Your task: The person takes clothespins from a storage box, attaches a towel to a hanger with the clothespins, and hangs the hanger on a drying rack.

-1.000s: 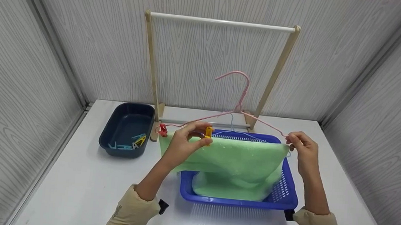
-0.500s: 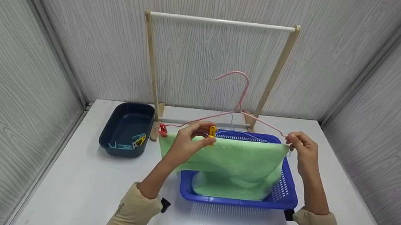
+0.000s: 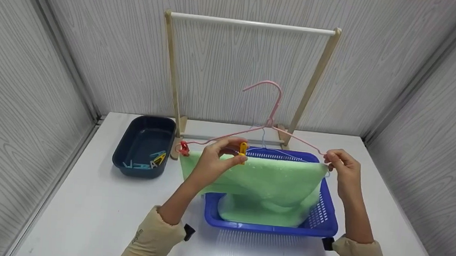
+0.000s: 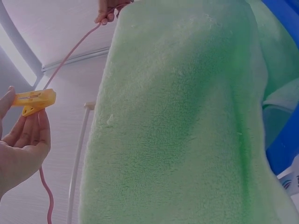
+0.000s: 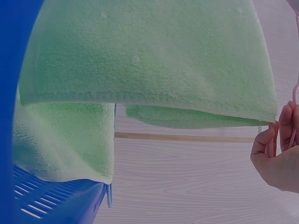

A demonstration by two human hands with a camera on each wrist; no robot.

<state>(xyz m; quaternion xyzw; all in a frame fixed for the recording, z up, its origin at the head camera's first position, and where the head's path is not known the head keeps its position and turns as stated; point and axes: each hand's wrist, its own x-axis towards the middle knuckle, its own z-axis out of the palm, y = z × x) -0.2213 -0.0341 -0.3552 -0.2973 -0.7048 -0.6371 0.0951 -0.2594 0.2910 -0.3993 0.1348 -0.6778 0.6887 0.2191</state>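
Note:
My left hand (image 3: 212,163) pinches a yellow clothespin (image 4: 35,99) between thumb and fingertips, in front of the hanger and just above the towel's upper edge. A green towel (image 3: 276,180) hangs along the lower side of a pink hanger (image 3: 272,111). A red clothespin (image 3: 185,148) grips the towel's left corner at the hanger's left end. My right hand (image 3: 344,169) pinches the towel's right corner together with the hanger's right end. In the right wrist view, the fingers (image 5: 285,128) hold that corner beside the pink wire.
Below the towel stands a blue basket (image 3: 273,229) with more green cloth and a light blue hanger (image 3: 263,139). A dark bin (image 3: 145,129) with several clothespins (image 3: 141,166) is at left. Behind rises a wooden rack with a white rod (image 3: 252,23).
My left hand has shifted slightly right with the yellow clothespin, then almost stopped. The right hand, towel and hanger have barely moved.

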